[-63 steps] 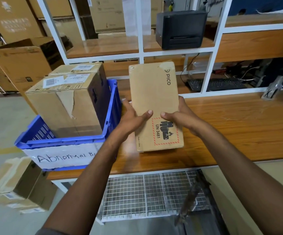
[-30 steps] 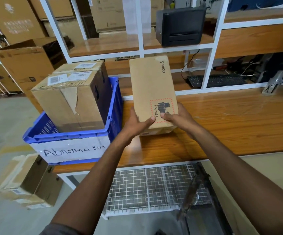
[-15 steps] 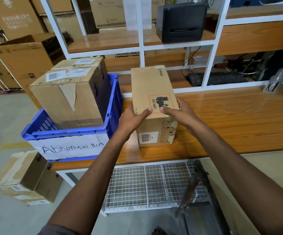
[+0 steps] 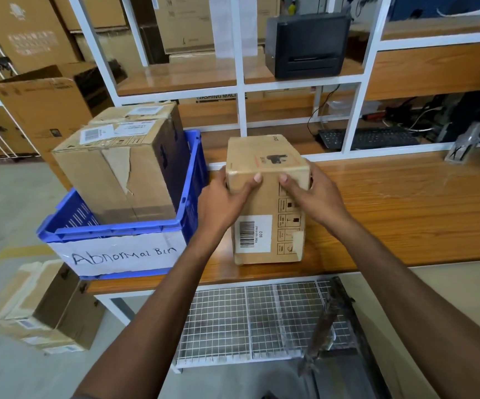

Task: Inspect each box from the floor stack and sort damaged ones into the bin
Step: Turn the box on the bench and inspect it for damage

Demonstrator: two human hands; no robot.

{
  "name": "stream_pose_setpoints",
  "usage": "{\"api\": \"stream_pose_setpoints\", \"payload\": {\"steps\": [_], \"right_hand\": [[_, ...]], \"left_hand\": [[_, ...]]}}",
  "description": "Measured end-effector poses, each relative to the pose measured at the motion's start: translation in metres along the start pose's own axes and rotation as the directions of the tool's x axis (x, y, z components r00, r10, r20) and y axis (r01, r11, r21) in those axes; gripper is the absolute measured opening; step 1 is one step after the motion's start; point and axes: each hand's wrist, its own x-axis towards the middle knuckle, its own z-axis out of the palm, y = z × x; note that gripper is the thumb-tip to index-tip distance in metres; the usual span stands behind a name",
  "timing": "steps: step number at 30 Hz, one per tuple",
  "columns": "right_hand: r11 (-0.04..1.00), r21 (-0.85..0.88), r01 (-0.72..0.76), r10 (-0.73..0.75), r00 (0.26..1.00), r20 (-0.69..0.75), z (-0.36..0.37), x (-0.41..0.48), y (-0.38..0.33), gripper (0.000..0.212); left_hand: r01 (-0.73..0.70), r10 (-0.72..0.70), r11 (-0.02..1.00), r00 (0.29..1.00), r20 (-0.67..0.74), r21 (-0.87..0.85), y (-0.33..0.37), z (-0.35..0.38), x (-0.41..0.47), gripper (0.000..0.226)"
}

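Observation:
A small brown cardboard box [image 4: 264, 226] with a barcode label stands upright on the wooden table [image 4: 405, 208]. My left hand [image 4: 224, 203] grips its upper left side and my right hand [image 4: 316, 197] grips its upper right side, thumbs on the near face. Left of it stands the blue bin [image 4: 192, 180] labelled "Abnormal Bin", holding a larger torn box [image 4: 117, 174] with a second box behind it. The floor stack of boxes [image 4: 40, 309] sits at the lower left.
A white shelf frame [image 4: 241, 90] rises behind the table, with a black printer [image 4: 307, 44] on its shelf and a keyboard [image 4: 368, 138] lower down. A wire mesh rack [image 4: 250, 321] lies under the table. Large cartons [image 4: 43, 105] stand behind the bin.
The box has been tipped from lying flat to standing upright, its barcode face now turned toward me. Both hands moved up to its top edges.

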Motion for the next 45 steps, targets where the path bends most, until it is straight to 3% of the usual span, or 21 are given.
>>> {"api": "stream_pose_setpoints", "payload": {"steps": [5, 8, 10, 13, 16, 19, 22, 25, 29, 32, 35, 38, 42, 45], "right_hand": [[0.982, -0.17, 0.078, -0.117, 0.965, -0.236, -0.014, 0.004, -0.036, 0.054], [0.987, -0.156, 0.046, -0.082, 0.969, -0.232, -0.018, 0.013, -0.049, 0.047], [0.999, -0.037, 0.011, -0.016, 0.991, -0.135, -0.025, 0.02, -0.055, 0.043], [0.996, 0.088, -0.012, 0.011, 1.0, 0.012, -0.036, 0.026, -0.056, 0.057], [0.997, 0.071, 0.013, -0.012, 1.0, -0.009, -0.034, 0.027, -0.054, 0.056], [0.999, 0.037, -0.001, 0.003, 0.999, -0.053, -0.021, 0.024, -0.05, 0.053], [0.997, 0.074, -0.01, 0.015, 0.998, -0.065, -0.015, 0.022, -0.044, 0.07], [0.986, 0.165, 0.013, -0.004, 0.999, -0.055, -0.018, 0.023, -0.043, 0.085], [0.957, 0.289, 0.039, -0.062, 0.995, 0.073, -0.025, 0.024, -0.039, 0.074], [0.953, 0.303, 0.021, -0.076, 0.983, 0.17, -0.025, 0.023, -0.033, 0.083], [0.954, 0.298, 0.012, -0.066, 0.983, 0.17, -0.02, 0.023, -0.033, 0.089], [0.955, 0.295, -0.011, -0.023, 0.994, 0.111, -0.013, 0.029, -0.034, 0.093], [0.98, 0.198, -0.004, -0.001, 1.0, 0.021, -0.005, 0.037, -0.039, 0.086], [0.981, 0.182, -0.062, 0.033, 0.987, 0.158, -0.008, 0.032, -0.038, 0.105]], "left_hand": [[-0.032, 0.08, 0.975, 0.973, -0.215, 0.22, 0.044, -0.018, 0.006, 0.063], [-0.005, 0.062, 0.965, 0.975, -0.211, 0.263, 0.055, -0.02, 0.015, 0.064], [0.024, 0.005, 0.982, 0.988, -0.154, 0.187, 0.052, -0.023, 0.024, 0.063], [0.048, -0.055, 0.994, 0.996, -0.065, -0.098, 0.044, -0.034, 0.031, 0.075], [0.027, -0.027, 0.989, 1.0, 0.005, -0.144, 0.04, -0.033, 0.03, 0.077], [0.014, -0.018, 0.994, 0.999, -0.035, -0.105, 0.04, -0.025, 0.022, 0.074], [0.034, -0.041, 0.991, 0.998, -0.054, -0.126, 0.035, -0.021, 0.02, 0.074], [0.055, -0.074, 0.956, 0.996, -0.057, -0.289, 0.035, -0.03, 0.025, 0.073], [0.046, -0.012, 0.866, 0.997, 0.072, -0.497, 0.038, -0.045, 0.033, 0.071], [0.11, 0.031, 0.861, 0.963, 0.266, -0.496, 0.03, -0.045, 0.027, 0.099], [0.145, 0.034, 0.848, 0.945, 0.325, -0.51, 0.019, -0.039, 0.026, 0.117], [0.162, -0.008, 0.853, 0.955, 0.297, -0.496, 0.02, -0.034, 0.034, 0.118], [0.113, -0.035, 0.871, 0.985, 0.169, -0.478, 0.018, -0.026, 0.04, 0.095], [0.155, -0.021, 0.888, 0.954, 0.299, -0.432, 0.011, -0.026, 0.037, 0.115]]}}
